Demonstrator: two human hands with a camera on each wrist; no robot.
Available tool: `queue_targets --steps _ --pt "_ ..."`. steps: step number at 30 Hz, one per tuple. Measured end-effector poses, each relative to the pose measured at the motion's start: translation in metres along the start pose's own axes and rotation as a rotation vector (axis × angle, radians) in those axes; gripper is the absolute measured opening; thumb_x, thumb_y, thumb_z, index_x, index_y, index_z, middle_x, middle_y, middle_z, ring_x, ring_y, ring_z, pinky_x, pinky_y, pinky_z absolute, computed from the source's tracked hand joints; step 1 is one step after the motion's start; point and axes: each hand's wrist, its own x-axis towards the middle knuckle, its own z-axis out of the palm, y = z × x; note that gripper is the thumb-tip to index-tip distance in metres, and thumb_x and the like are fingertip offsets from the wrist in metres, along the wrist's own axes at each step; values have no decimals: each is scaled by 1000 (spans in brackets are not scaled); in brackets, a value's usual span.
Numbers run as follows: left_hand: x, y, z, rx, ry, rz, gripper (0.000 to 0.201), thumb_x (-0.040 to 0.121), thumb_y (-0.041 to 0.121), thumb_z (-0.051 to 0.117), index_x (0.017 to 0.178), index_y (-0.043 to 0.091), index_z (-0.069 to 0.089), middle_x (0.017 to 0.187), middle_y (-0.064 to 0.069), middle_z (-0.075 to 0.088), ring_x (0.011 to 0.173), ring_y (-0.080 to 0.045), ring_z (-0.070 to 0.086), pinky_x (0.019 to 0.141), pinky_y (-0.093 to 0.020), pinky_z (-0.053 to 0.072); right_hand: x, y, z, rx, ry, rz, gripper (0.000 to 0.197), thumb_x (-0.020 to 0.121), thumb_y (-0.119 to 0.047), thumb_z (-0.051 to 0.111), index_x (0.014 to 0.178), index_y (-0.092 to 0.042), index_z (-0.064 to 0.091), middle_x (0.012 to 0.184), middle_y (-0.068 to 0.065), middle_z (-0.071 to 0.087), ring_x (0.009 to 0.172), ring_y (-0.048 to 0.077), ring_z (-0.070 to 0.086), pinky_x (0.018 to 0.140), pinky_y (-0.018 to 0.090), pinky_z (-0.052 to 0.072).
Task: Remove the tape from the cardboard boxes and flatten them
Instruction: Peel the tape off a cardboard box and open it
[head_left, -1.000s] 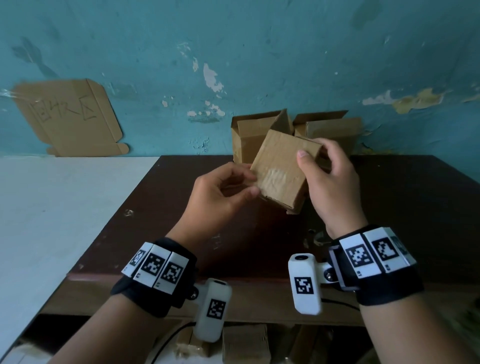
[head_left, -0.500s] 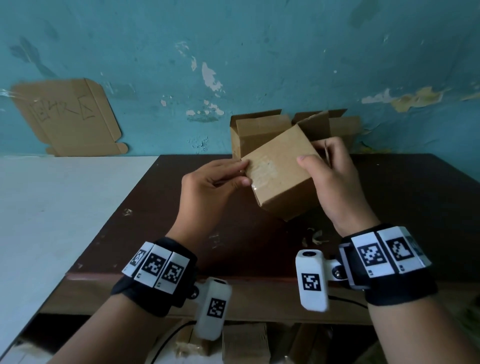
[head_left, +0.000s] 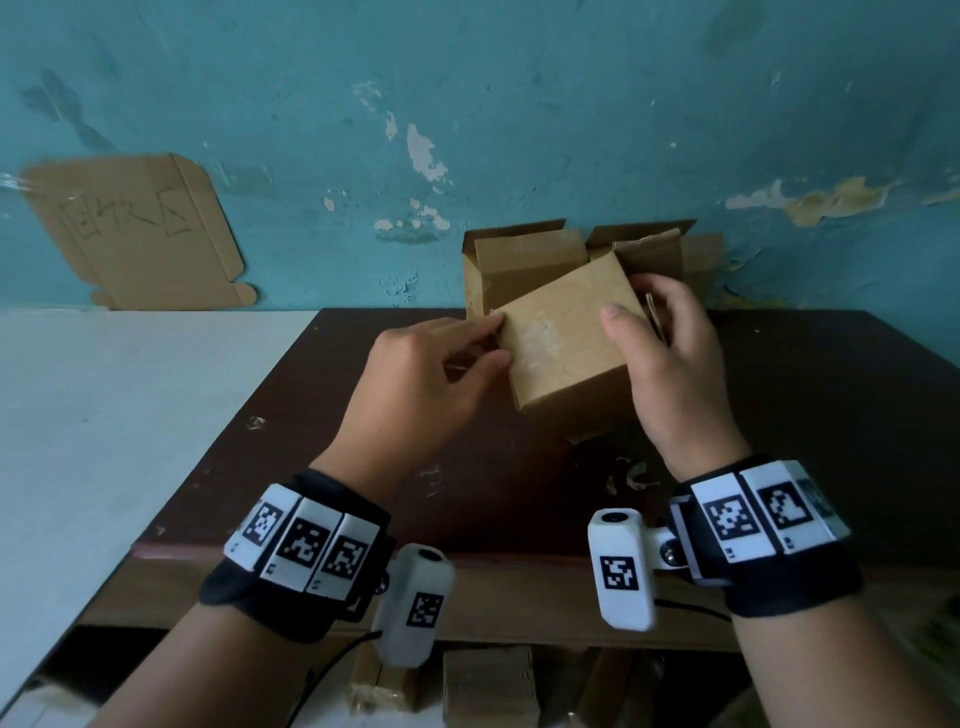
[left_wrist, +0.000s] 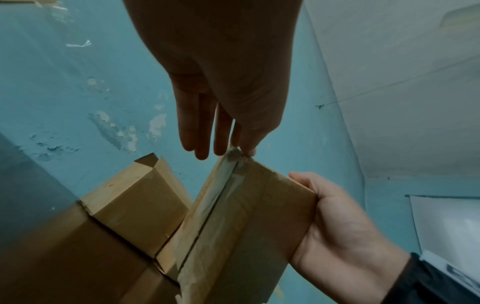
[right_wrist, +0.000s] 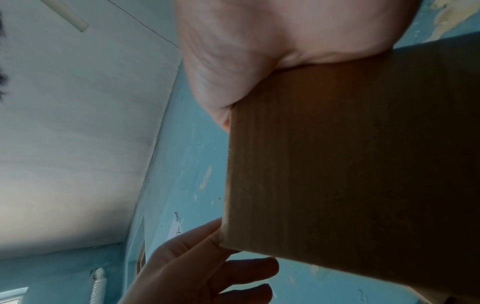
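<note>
1. Brown corrugated cardboard makes up the small box (head_left: 566, 348), which is held tilted in the air above the dark bench (head_left: 810, 405), one corner pointing down.
2. The right hand (head_left: 670, 374) grips the box's right side, thumb lying across the upper face and fingers curled round the far edge.
3. The left hand (head_left: 421, 384) is at the box's left corner; in the left wrist view its thumb and forefinger pinch at the end of the tape (left_wrist: 228, 197) there, the other fingers nearly straight.
4. That clear tape runs along the seam between the box's closed flaps, wrinkled and partly loose at the lower end.
5. Behind the held box, two open boxes (head_left: 524, 260) stand on the bench against the peeling teal wall (head_left: 519, 104).
6. A flat piece of cardboard with handwriting (head_left: 135, 234) leans on the wall at the left, above a white surface (head_left: 130, 415).
7. More boxes (head_left: 488, 686) lie below the bench's front edge.
</note>
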Motion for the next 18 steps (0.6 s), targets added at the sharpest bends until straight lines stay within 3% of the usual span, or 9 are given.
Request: queue_targets --steps 3,8,18 --pt "2 0 -5 81 4 44 34 89 32 77 118 15 77 98 2 78 82 -7 72 76 -33 61 -1 0 2 -9 2 -18 46 83 -49 60 126 -34 54 117 -13 63 109 6 63 94 39 56" --pt "5 1 -10 106 -5 23 26 85 30 82 108 17 80 89 5 78 75 -6 71 73 -35 61 -2 1 5 -14 12 -41 50 82 -47 61 129 -30 55 116 -15 63 109 5 62 95 37 55" --pt "9 -2 -16 86 -54 -50 21 80 26 86 100 21 82 87 10 78 77 1 70 78 -27 59 -4 2 11 -42 13 -74 52 82 -47 61 131 -29 55 115 -18 62 109 2 61 98 38 55"
